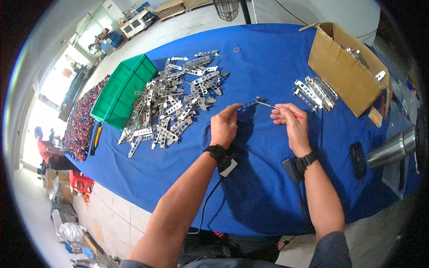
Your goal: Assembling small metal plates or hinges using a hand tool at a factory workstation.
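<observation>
A perforated metal strip (248,105) is pinched at one end by the fingers of my left hand (223,127), just above the blue cloth. My right hand (292,127) is closed round a slim tool (267,105) with a thin metal shaft and a red part near the palm. The tool's tip meets or nearly meets the strip's far end; I cannot tell if they touch. Left of my hands spreads a large loose pile of similar metal strips (172,102). Beyond my right hand, a smaller, neater stack of strips (316,93) lies on the cloth.
A green plastic bin (127,87) rests tipped behind the pile. At the right stand a cardboard box (342,67) holding metal parts, a shiny metal cylinder (393,147) and a black object (358,161). Cables hang from both wrists. A seated person (48,149) is at far left.
</observation>
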The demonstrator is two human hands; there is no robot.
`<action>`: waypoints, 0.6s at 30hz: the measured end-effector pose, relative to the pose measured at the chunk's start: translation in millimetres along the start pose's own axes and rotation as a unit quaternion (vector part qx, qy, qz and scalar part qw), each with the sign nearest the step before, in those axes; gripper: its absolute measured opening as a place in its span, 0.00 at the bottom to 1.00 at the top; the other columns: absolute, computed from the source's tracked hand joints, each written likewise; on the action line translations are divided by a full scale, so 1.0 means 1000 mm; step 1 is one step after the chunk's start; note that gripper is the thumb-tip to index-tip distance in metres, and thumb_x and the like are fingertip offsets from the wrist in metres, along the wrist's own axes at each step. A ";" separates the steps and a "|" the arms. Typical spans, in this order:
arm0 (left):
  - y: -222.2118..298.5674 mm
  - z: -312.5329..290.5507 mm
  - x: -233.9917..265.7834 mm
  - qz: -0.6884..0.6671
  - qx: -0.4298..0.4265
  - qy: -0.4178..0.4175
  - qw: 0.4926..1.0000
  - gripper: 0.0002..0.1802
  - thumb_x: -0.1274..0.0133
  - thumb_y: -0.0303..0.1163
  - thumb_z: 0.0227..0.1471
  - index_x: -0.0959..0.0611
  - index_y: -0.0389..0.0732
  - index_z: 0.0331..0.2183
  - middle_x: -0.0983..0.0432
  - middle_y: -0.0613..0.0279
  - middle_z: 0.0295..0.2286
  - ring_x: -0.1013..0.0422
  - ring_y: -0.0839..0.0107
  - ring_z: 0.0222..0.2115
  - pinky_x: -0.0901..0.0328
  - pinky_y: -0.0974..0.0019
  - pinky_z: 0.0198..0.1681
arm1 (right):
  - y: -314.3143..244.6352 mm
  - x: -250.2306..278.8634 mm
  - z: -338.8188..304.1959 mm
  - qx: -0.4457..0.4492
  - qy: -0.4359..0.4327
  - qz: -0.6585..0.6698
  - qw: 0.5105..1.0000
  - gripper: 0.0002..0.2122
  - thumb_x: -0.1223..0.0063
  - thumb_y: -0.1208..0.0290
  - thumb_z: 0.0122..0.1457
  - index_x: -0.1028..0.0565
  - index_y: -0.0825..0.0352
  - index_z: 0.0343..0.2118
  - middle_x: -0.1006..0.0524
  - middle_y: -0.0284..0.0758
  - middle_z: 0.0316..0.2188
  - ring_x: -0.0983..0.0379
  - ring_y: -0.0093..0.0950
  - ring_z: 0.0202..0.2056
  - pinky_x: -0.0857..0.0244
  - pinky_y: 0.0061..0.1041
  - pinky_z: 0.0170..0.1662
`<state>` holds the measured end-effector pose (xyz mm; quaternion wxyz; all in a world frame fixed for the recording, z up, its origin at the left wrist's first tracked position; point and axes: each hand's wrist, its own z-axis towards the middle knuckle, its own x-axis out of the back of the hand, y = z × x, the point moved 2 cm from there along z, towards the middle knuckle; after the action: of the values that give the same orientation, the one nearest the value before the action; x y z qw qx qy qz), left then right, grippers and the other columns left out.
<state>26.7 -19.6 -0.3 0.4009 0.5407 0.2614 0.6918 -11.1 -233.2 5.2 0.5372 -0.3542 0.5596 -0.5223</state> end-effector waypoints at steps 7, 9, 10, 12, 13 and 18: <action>0.005 -0.001 0.000 -0.022 0.023 -0.025 0.999 0.14 0.53 0.26 0.60 0.18 0.41 0.45 0.31 0.69 0.19 0.34 0.80 0.20 0.36 0.72 0.24 | 0.000 0.002 0.002 0.007 0.006 0.013 1.000 0.12 0.55 0.69 0.63 0.22 0.73 0.35 0.20 0.39 0.30 0.22 0.25 0.30 0.29 0.22 0.34; 0.002 0.000 -0.001 -0.029 0.010 -0.025 0.999 0.14 0.54 0.26 0.60 0.18 0.40 0.45 0.31 0.69 0.20 0.34 0.81 0.20 0.36 0.73 0.25 | 0.001 0.003 0.002 0.009 -0.002 0.013 1.000 0.12 0.55 0.69 0.62 0.22 0.72 0.35 0.20 0.39 0.30 0.23 0.25 0.30 0.29 0.22 0.34; 0.000 0.000 -0.002 -0.034 0.004 -0.025 0.999 0.14 0.54 0.26 0.61 0.18 0.40 0.45 0.31 0.69 0.20 0.34 0.81 0.20 0.36 0.73 0.25 | 0.002 0.004 0.002 0.010 -0.010 0.010 1.000 0.12 0.54 0.69 0.62 0.22 0.72 0.35 0.20 0.38 0.30 0.23 0.25 0.30 0.29 0.22 0.34; 0.000 0.000 -0.003 -0.026 0.017 -0.031 0.999 0.14 0.54 0.26 0.61 0.18 0.39 0.45 0.31 0.70 0.20 0.34 0.81 0.20 0.36 0.73 0.24 | 0.003 0.007 0.003 0.012 -0.010 0.004 1.000 0.12 0.54 0.69 0.62 0.22 0.72 0.35 0.20 0.38 0.29 0.23 0.24 0.30 0.29 0.22 0.34; 0.002 0.000 -0.002 -0.022 0.024 -0.033 0.999 0.14 0.54 0.26 0.61 0.18 0.39 0.45 0.31 0.70 0.20 0.34 0.81 0.20 0.36 0.73 0.24 | 0.003 0.008 0.003 0.013 -0.002 0.001 1.000 0.12 0.54 0.69 0.62 0.22 0.72 0.35 0.20 0.38 0.29 0.23 0.24 0.30 0.30 0.22 0.34; 0.001 0.000 -0.001 -0.026 0.027 -0.034 0.999 0.13 0.54 0.26 0.61 0.18 0.40 0.45 0.30 0.71 0.21 0.34 0.81 0.20 0.36 0.73 0.24 | 0.004 0.005 0.003 0.023 -0.003 0.004 1.000 0.12 0.55 0.69 0.62 0.22 0.72 0.34 0.20 0.37 0.28 0.23 0.23 0.29 0.30 0.21 0.33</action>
<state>26.8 -21.5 0.3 0.4128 0.5677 0.2797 0.6550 -7.9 -237.3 0.4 0.5489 -0.3410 0.5469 -0.5322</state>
